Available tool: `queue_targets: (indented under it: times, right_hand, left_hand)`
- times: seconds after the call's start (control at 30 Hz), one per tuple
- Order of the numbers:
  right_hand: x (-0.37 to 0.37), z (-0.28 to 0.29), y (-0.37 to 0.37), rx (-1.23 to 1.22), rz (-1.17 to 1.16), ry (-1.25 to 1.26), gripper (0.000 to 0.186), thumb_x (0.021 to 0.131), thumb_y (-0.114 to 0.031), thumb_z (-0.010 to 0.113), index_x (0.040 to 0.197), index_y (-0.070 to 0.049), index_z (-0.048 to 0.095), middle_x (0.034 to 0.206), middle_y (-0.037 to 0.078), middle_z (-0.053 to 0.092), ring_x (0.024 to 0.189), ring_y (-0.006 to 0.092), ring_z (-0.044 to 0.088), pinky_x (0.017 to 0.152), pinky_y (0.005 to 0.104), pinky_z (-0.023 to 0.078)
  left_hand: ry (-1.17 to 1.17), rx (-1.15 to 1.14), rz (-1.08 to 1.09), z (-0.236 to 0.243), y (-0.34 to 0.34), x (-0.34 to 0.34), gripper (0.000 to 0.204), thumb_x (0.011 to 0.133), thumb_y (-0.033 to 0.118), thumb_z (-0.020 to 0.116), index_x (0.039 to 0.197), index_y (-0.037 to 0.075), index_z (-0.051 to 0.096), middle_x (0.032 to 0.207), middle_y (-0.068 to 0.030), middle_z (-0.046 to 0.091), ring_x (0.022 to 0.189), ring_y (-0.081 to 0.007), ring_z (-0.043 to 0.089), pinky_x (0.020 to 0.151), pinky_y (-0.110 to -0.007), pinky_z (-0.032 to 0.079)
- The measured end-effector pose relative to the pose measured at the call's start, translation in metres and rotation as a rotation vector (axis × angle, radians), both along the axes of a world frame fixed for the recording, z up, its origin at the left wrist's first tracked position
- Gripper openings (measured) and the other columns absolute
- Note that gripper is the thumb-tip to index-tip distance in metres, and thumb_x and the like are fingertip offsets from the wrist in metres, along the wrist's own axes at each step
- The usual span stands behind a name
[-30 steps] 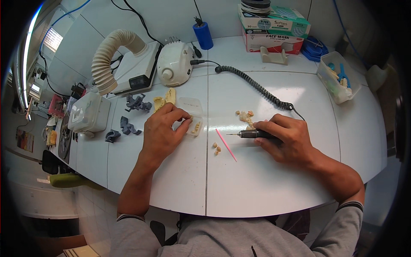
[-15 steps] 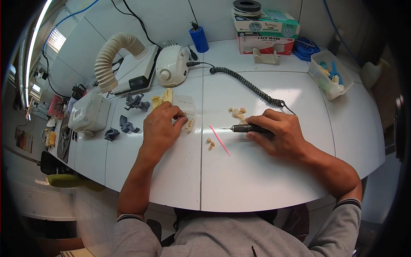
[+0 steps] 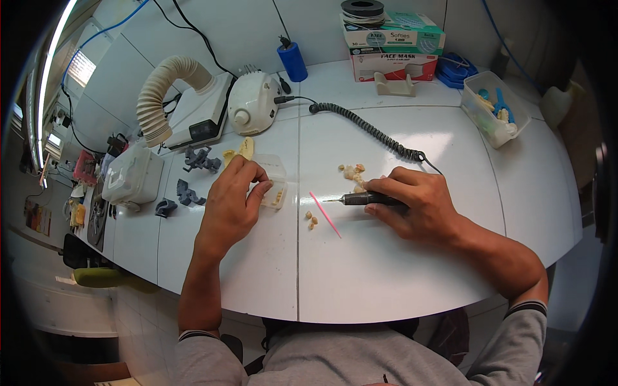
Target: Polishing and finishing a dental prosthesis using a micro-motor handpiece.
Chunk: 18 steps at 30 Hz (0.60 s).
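My right hand [image 3: 412, 201] grips a dark rotary handpiece [image 3: 367, 199], its thin metal bur pointing left above the white table. My left hand [image 3: 233, 199] is closed in a pinch at the left side of a small clear plastic box [image 3: 281, 175]; anything between its fingertips is too small to make out. The box lies open with a row of small yellowish tooth-like pieces [image 3: 278, 197] in it. Between my hands lie a thin pink stick [image 3: 325, 215] and several small tan pieces [image 3: 311, 220]. More pale lumps [image 3: 351, 172] sit just beyond the handpiece. A yellow dental cast [image 3: 246, 148] stands behind my left hand.
Grey broken pieces [image 3: 187, 192] lie left of my left hand. At the back stand a white control unit [image 3: 253, 106] with a coiled cable [image 3: 367, 123], a ribbed suction hose [image 3: 151, 96], a blue cylinder [image 3: 293, 62] and stacked boxes [image 3: 394, 66]. A plastic tub [image 3: 486, 116] stands far right.
My left hand has drawn back a little to the left from the pieces in the clear box, and the box has shifted slightly nearer. My right hand keeps hold of the handpiece.
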State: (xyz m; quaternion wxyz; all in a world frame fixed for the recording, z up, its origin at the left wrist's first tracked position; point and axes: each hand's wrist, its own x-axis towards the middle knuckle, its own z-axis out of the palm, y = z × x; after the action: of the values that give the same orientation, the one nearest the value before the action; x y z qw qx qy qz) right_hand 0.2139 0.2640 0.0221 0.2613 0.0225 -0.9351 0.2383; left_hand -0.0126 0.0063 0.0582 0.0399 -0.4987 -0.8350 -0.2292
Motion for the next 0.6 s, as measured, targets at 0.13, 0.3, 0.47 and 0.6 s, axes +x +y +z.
queue_targets:
  times: [0.13,0.3,0.47,0.6]
  right_hand:
    - [0.000,0.002,0.000,-0.020,0.007,-0.028,0.030,0.091,-0.028,0.089,0.115,-0.010,0.081,0.086,0.007,0.073,0.065,0.0200,0.070,0.055,0.0352,0.054]
    - [-0.002,0.002,0.001,-0.013,0.017,-0.002,0.032,0.089,-0.026,0.090,0.116,-0.010,0.081,0.086,0.008,0.072,0.065,0.0195,0.070,0.055,0.0347,0.055]
    - [-0.002,-0.003,0.002,-0.024,0.037,0.028,0.037,0.085,-0.025,0.092,0.116,-0.010,0.080,0.086,0.007,0.071,0.066,0.0203,0.069,0.055,0.0347,0.054]
    - [-0.001,-0.003,-0.002,0.016,0.068,0.093,0.041,0.080,-0.025,0.095,0.116,-0.011,0.080,0.083,0.005,0.067,0.064,0.0193,0.067,0.053,0.0347,0.052]
  left_hand:
    - [-0.390,0.184,-0.133,-0.002,-0.005,0.004,0.010,0.107,0.009,0.068,0.107,0.002,0.061,0.095,-0.0097,0.067,0.084,-0.0161,0.065,0.070,-0.030,0.052]
    - [-0.885,0.361,-0.357,-0.021,-0.010,0.016,0.011,0.112,0.012,0.064,0.115,0.004,0.057,0.099,-0.0107,0.071,0.082,-0.0127,0.066,0.067,-0.026,0.053]
    - [-1.172,0.332,-0.270,-0.031,-0.006,0.029,0.014,0.106,0.010,0.073,0.113,0.004,0.062,0.100,-0.0128,0.074,0.086,-0.0157,0.074,0.070,-0.026,0.058]
    - [-1.273,0.301,-0.198,-0.036,-0.006,0.032,0.014,0.103,0.007,0.075,0.110,0.000,0.065,0.106,-0.0179,0.077,0.093,-0.0215,0.080,0.076,-0.028,0.067]
